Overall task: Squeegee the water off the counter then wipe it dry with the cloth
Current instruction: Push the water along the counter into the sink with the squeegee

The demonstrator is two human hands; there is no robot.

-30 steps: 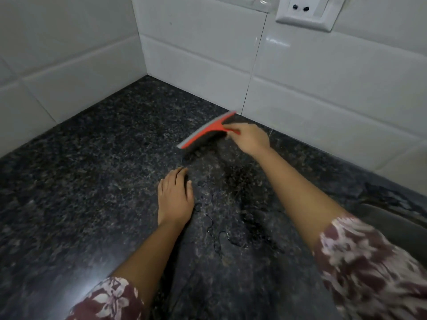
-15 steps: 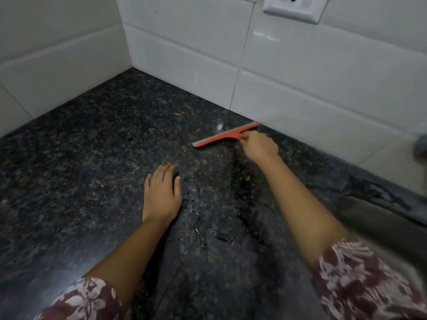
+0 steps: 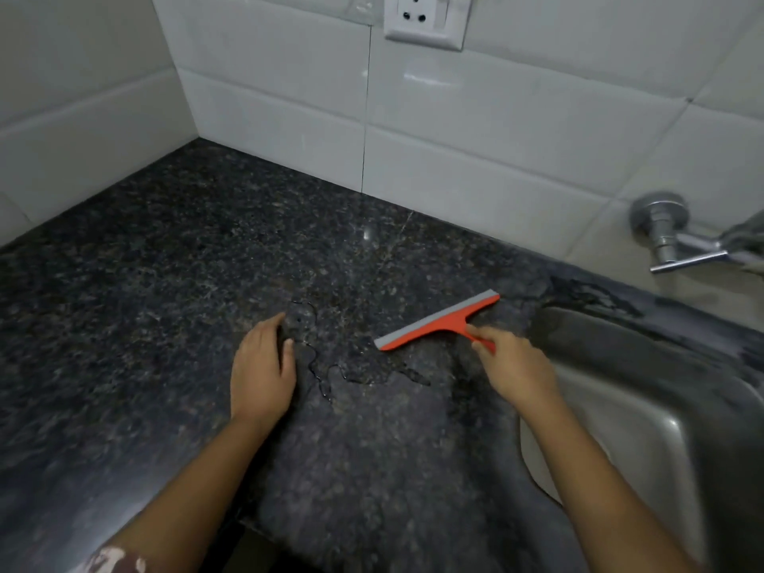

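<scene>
The right hand held the orange squeegee by its short handle, with the fingers curled around it. The long head of the squeegee, with a grey strip along its far edge, lay slanted low over the dark speckled counter, near the steel sink. I cannot tell if the strip really touched the stone. The left hand rested flat on the counter, fingers straight and close together, holding nothing. Between the 2 hands, a thin puddle of water showed its curling outline, just beside the left thumb. Behind were the white tiled wall, 1 socket and a metal tap.
</scene>
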